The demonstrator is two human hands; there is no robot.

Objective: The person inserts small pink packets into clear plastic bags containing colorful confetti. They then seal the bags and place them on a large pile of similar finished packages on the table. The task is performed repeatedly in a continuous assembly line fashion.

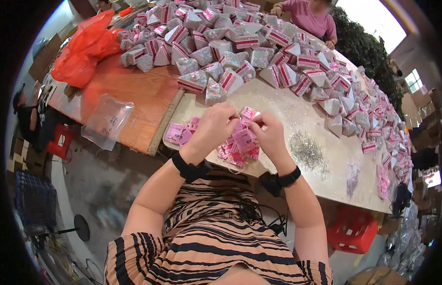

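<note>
Tabletop of pale board (280, 102), seen from above, with a person's bare hands working at its near edge. Between them lie small pink printed cards or packets (243, 139), overlapping in a loose pile. The left hand (216, 123) curls over the pile's left side; its fingertips are partly hidden, so whether they grip anything cannot be told. On the right hand (270, 130), thumb and forefinger seem to meet at the pile's upper edge, though what they pinch is too small to make out.

Work looks well short of finished. More flat pink pieces (175, 133) wait left of the left wrist, and a loose scatter of thin silvery strands (307, 153) lies to the right, apparently unused. Beyond, a huge heap of white, pink-striped wedges shaped like cake slices, with speckled sides (211, 52), covers the far side; whether these are done or waiting is unclear.

The pink pieces carry printing too small to read. A clear flat plastic bag (109, 118) at left bears dark marks like handwriting, also illegible. No brand can be made out.
</note>
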